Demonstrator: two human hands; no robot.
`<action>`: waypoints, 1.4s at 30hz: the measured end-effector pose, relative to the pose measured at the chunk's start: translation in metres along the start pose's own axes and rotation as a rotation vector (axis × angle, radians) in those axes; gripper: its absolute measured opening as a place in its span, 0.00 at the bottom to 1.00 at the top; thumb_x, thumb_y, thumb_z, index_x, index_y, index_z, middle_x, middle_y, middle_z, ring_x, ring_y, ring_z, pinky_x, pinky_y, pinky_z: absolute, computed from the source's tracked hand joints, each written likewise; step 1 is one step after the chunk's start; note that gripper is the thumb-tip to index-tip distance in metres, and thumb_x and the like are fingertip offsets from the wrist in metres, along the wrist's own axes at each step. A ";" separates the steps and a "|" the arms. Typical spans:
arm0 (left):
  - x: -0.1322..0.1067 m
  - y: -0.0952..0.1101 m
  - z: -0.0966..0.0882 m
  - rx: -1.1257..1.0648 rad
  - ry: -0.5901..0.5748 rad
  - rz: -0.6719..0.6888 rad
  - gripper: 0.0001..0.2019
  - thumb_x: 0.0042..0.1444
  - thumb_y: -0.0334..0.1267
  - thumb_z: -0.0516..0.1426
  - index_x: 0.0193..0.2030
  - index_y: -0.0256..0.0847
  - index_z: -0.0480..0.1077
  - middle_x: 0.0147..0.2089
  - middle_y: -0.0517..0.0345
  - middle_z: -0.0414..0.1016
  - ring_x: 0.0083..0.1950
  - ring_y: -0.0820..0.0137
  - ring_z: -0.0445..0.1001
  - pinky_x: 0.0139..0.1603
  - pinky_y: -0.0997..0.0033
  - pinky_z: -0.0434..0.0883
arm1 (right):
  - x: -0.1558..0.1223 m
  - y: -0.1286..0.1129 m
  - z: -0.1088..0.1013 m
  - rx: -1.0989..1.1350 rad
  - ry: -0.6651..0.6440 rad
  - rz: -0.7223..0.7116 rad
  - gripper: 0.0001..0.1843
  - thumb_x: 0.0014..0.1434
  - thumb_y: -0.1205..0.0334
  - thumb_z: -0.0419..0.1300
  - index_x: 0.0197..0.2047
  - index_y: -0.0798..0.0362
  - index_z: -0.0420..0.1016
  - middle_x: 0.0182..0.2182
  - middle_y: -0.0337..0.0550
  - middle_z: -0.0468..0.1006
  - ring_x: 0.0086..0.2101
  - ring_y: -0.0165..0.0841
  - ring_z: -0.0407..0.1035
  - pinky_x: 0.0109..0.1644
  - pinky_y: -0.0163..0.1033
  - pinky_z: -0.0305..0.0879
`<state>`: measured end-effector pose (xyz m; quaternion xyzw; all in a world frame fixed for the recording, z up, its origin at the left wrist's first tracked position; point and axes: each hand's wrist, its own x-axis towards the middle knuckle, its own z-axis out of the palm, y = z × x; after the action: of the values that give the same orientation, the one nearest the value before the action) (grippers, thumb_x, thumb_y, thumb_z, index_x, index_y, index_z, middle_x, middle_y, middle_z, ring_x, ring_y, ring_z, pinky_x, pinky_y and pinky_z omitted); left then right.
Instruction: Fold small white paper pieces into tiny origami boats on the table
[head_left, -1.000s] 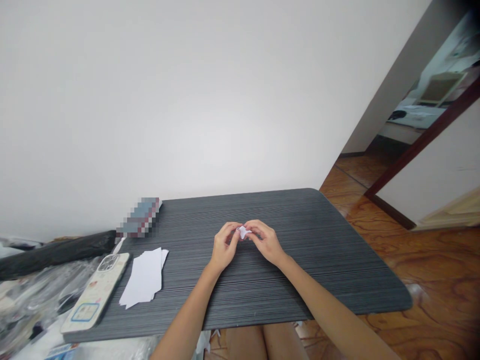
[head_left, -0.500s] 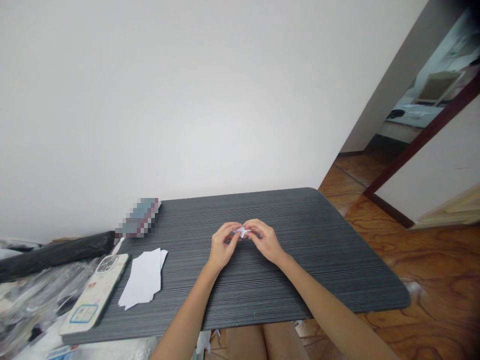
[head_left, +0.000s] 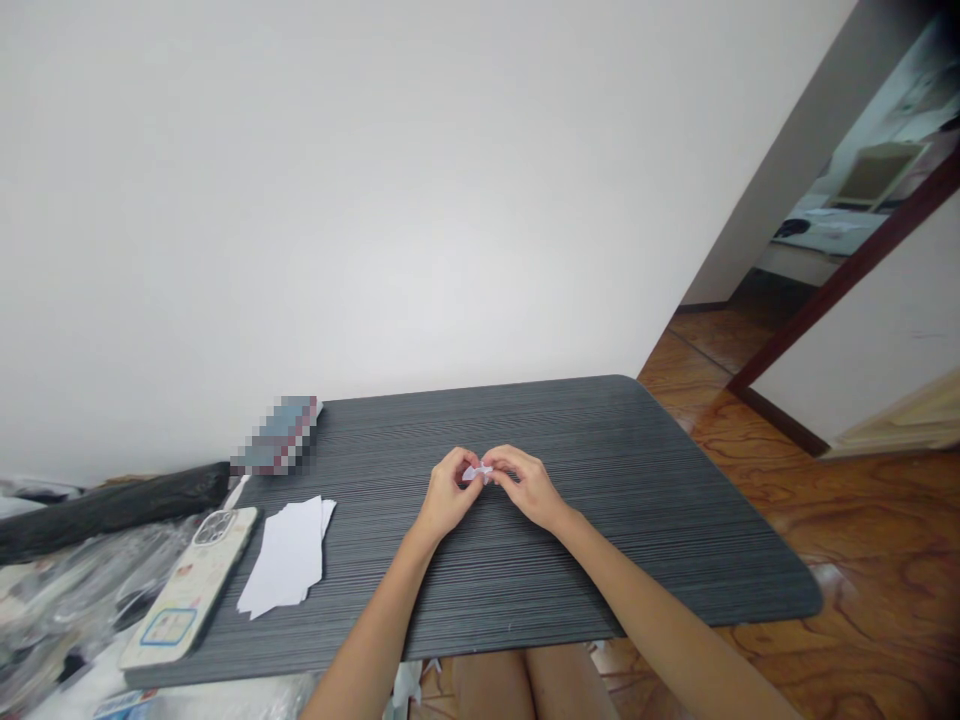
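Note:
Between my two hands, over the middle of the dark striped table (head_left: 600,440), is a small folded piece of white paper (head_left: 478,473). My left hand (head_left: 448,495) pinches it from the left with thumb and fingertips. From the other side my right hand (head_left: 529,488) grips it between thumb and index finger. The fingertips nearly meet and cover parts of the paper, so its exact folded shape is hard to make out. A stack of white paper sheets (head_left: 289,555) lies to the left of my left hand.
A phone in a pale case (head_left: 187,590) rests at the table's left edge. Behind it sits a blurred-out book-like object (head_left: 281,435). Clear plastic wrapping and a black roll (head_left: 112,510) are heaped left of the table. A white wall (head_left: 420,200) rises behind.
My fingers have shifted slightly on the folded paper, which has turned and moved a little to the left and nearer to me. The sheets and phone stay put.

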<state>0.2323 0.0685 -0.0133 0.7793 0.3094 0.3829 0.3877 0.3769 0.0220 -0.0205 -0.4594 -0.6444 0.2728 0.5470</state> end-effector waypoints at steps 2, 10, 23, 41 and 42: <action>0.000 0.000 -0.001 0.063 -0.006 0.024 0.03 0.49 0.33 0.53 0.32 0.37 0.65 0.30 0.59 0.67 0.29 0.75 0.66 0.29 0.76 0.67 | 0.000 0.001 0.000 -0.017 -0.011 -0.001 0.06 0.54 0.65 0.53 0.36 0.53 0.69 0.35 0.42 0.70 0.31 0.29 0.68 0.37 0.36 0.67; 0.001 0.000 -0.004 0.202 -0.067 0.035 0.04 0.51 0.30 0.51 0.30 0.36 0.67 0.33 0.56 0.66 0.32 0.74 0.66 0.31 0.76 0.66 | -0.001 0.004 -0.001 -0.131 -0.097 -0.014 0.06 0.56 0.66 0.50 0.36 0.54 0.67 0.33 0.42 0.69 0.28 0.28 0.67 0.36 0.35 0.65; 0.001 -0.007 -0.002 0.296 -0.115 0.051 0.06 0.52 0.31 0.50 0.29 0.37 0.67 0.37 0.54 0.62 0.37 0.71 0.65 0.38 0.72 0.65 | 0.001 0.000 -0.004 -0.371 -0.214 -0.103 0.05 0.57 0.69 0.50 0.33 0.54 0.66 0.33 0.43 0.69 0.37 0.32 0.63 0.42 0.38 0.61; 0.002 -0.009 -0.002 0.300 -0.171 0.075 0.07 0.55 0.32 0.48 0.29 0.37 0.64 0.34 0.55 0.63 0.35 0.72 0.64 0.37 0.73 0.63 | 0.001 -0.002 -0.008 -0.511 -0.316 -0.112 0.06 0.58 0.67 0.49 0.31 0.54 0.64 0.31 0.43 0.69 0.35 0.33 0.63 0.39 0.37 0.61; 0.002 -0.009 -0.003 0.295 -0.170 0.076 0.07 0.55 0.32 0.48 0.29 0.37 0.63 0.33 0.56 0.64 0.34 0.72 0.64 0.37 0.73 0.63 | 0.001 -0.002 -0.008 -0.501 -0.310 -0.099 0.06 0.58 0.68 0.49 0.31 0.54 0.64 0.30 0.42 0.69 0.34 0.32 0.63 0.38 0.37 0.60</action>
<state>0.2295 0.0752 -0.0188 0.8686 0.2985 0.2804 0.2791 0.3841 0.0210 -0.0159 -0.5010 -0.7891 0.1453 0.3244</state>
